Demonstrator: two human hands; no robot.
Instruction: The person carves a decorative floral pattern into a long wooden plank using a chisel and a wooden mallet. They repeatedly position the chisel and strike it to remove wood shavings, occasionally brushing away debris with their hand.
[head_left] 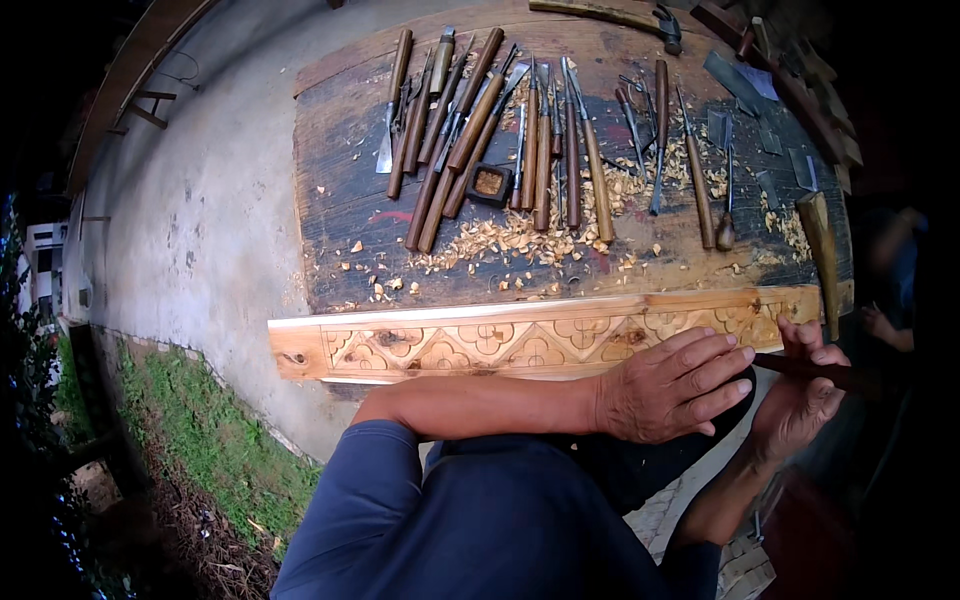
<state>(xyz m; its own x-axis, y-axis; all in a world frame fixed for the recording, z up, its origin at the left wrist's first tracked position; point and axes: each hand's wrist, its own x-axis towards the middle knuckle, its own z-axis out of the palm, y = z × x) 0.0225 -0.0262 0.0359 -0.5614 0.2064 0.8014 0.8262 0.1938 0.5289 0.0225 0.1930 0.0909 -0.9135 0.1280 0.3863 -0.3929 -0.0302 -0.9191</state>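
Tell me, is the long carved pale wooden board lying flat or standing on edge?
Flat: the long carved pale wooden board shows its carved flower face upward, on the dark workbench.

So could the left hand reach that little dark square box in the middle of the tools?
Probably yes. The left hand rests flat by the carved plank, holding nothing. Nothing stands between it and the small dark box, only wood chips, though it would need to stretch over the plank.
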